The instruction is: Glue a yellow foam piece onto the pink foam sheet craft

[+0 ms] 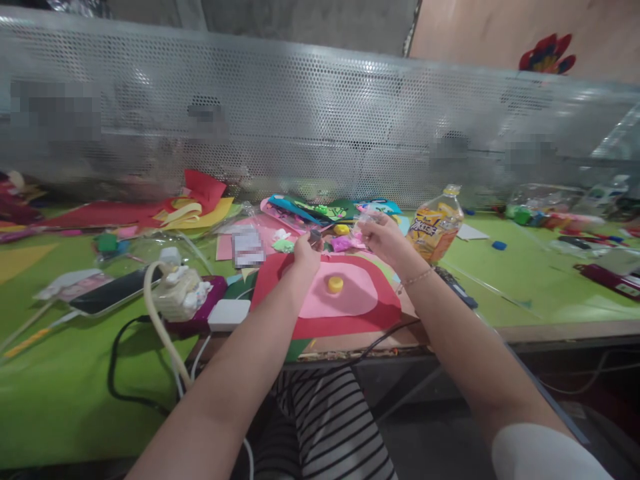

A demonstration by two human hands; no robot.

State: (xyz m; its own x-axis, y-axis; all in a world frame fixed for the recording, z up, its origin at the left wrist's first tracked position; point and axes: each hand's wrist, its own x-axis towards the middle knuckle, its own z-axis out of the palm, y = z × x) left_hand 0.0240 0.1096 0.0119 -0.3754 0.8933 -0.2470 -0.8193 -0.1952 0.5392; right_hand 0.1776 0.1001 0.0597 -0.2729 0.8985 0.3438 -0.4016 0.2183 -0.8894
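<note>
My left hand [307, 253] is closed around a small dark lump [315, 236], probably soft clay, that shows above the fingers. To its right, my right hand [384, 235] pinches a piece of clear plastic film [367, 220]. Below both hands lies a rounded pink sheet [310, 297] on a larger red sheet [387, 315]. A small yellow round piece [335, 285] sits on the pink one. Just beyond the hands are a pink lump [342, 244], a yellow lump [342, 229] and a light green lump [283, 246].
A bottle of orange drink [436, 227] stands right of my right hand. On the left are a power strip with plugs [185, 297], loose cables and a phone [116, 290]. Red paper [117, 215] lies farther back. A perforated metal screen [300, 113] closes off the table's far side.
</note>
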